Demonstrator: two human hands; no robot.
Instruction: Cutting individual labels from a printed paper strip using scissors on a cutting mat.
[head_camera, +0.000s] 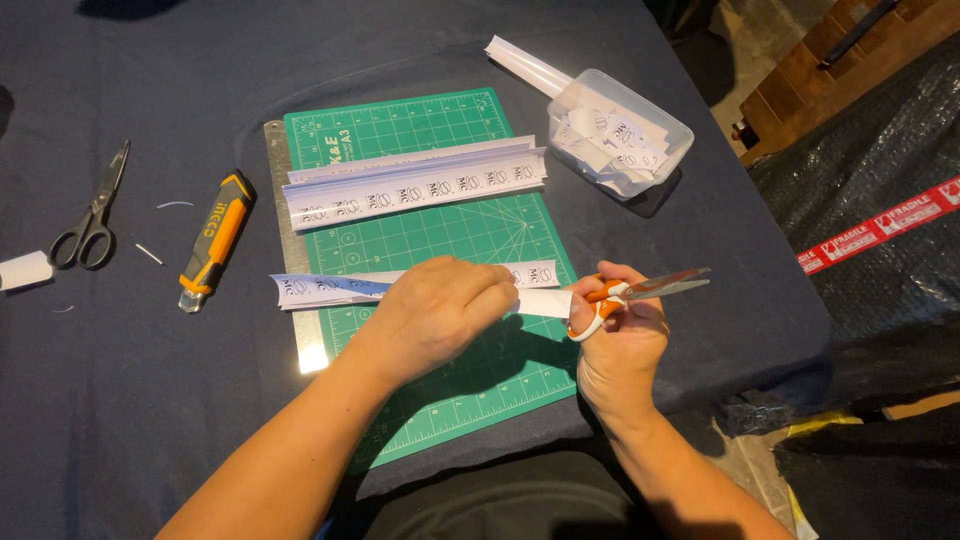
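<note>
left hand (440, 310): closed over a long paper strip (330, 290) printed with small repeated marks — we pinch it near its right end, above the green cutting mat (420, 130).
right hand (622, 335): wrapped through the orange-handled scissors (640, 293), blades nearly closed and pointing right, away from the paper.
strip: it runs left from our fingers, its far end curling just off the mat's edge over the steel ruler (290, 250); a white end shows between our two hands.
risk, crooked cut: the long free end is unsupported and curling, so we judge it could twist as the blades bite and slice through a printed mark.
risk, fingers: our left fingertips sit just beside the blades — a hurried snip could nick them.
risk, lost pieces: the clear tub (625, 135) of cut pieces stands well apart at the bench's far right, so a cut piece may drop onto the dark cloth (120, 400).
other strips (415, 180): stacked across the mat's upper half, apart from our hands.
utility knife (215, 235): left of the ruler — with grey scissors (90, 215) further left.
</note>
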